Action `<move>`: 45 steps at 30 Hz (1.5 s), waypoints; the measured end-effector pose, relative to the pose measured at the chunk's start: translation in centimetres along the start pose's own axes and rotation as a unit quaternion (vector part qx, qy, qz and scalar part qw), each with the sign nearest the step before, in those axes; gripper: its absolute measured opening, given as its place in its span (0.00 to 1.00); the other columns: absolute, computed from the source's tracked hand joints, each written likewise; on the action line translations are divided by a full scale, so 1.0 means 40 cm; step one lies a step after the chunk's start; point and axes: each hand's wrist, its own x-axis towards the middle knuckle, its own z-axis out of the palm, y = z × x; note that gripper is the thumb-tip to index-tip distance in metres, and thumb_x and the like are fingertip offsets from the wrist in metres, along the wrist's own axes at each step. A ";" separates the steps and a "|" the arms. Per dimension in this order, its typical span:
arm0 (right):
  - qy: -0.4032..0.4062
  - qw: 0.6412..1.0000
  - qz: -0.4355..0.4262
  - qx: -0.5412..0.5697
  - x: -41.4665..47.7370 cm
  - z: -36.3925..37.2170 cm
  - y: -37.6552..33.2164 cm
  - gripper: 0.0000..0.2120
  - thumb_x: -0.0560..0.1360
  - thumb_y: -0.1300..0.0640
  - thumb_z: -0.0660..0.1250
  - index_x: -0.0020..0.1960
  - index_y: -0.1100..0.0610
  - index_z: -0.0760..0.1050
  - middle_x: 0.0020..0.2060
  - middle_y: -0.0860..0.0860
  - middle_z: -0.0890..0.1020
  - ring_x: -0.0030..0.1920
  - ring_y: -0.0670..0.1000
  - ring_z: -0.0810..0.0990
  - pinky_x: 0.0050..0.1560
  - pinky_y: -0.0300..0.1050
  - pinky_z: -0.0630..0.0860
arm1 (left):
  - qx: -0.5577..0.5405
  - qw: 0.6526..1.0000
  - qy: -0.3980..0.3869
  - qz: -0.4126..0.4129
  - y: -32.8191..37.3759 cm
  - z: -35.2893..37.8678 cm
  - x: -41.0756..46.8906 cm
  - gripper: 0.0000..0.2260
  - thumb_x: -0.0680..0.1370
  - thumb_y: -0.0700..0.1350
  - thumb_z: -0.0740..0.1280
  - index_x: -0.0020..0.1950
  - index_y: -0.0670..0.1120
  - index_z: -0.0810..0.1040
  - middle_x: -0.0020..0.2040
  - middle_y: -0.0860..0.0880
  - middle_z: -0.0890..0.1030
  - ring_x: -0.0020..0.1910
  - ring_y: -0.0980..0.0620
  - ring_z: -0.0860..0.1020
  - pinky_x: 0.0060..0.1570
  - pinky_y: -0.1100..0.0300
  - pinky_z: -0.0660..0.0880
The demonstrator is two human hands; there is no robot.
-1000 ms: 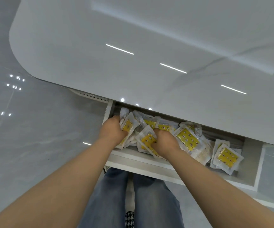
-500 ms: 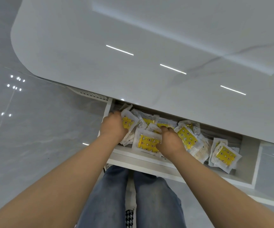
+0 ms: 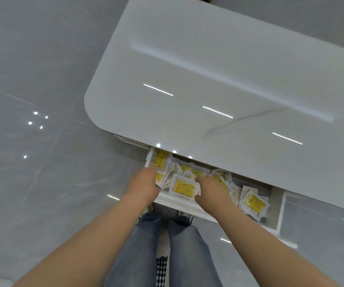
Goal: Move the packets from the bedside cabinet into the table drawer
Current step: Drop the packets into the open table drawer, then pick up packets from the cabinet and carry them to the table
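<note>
Packets [image 3: 184, 187] at lower centre look light, soft, slippery; we would pinch edges. Our right hand [image 3: 213, 191] lies spread; left hand [image 3: 144, 183] grip we cannot tell.

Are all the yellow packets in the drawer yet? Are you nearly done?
Lots of yellow packets already lie in the open drawer under the white table. Right now the left hand and right hand are down among them; whether they grip any isn't clear. The bedside cabinet is out of view, so I can't tell how many are left.
</note>
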 end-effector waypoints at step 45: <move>0.125 0.973 -0.184 -0.065 -0.332 -0.615 -0.963 0.22 0.74 0.54 0.65 0.68 0.50 0.69 0.60 0.49 0.77 0.60 0.51 0.76 0.57 0.43 0.73 | -0.101 0.979 0.175 -0.021 -0.470 -0.854 -0.509 0.23 0.75 0.50 0.67 0.69 0.48 0.68 0.63 0.50 0.75 0.62 0.50 0.74 0.58 0.59 0.71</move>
